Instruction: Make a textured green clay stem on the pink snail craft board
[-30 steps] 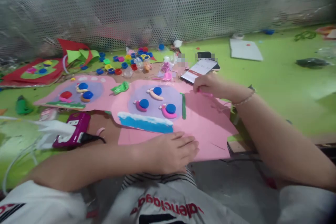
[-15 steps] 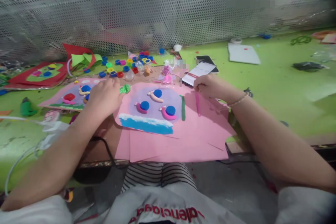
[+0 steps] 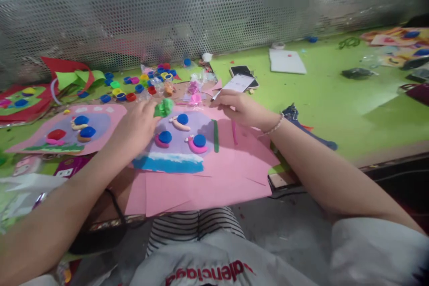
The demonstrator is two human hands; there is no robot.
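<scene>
My left hand is closed on a lump of green modelling clay, at the upper left edge of a pink card with a lilac patch. On that card are three clay snails with blue shells, one of them a pink snail, above a blue and white clay band. My right hand is over the card's upper right, its fingers bent together; whatever is between the fingertips is hidden. Just below it lie a pink stick-like tool and a dark green clay strip.
A second snail picture lies at the left. Behind are several small coloured clay tubs and two phones, the nearer one white-screened. A white board lies farther right, before a perforated metal screen.
The view has turned to the right. My left hand has brought the green clay rightward over the card's top left. My right hand has shifted left, away from the phone's lower edge.
</scene>
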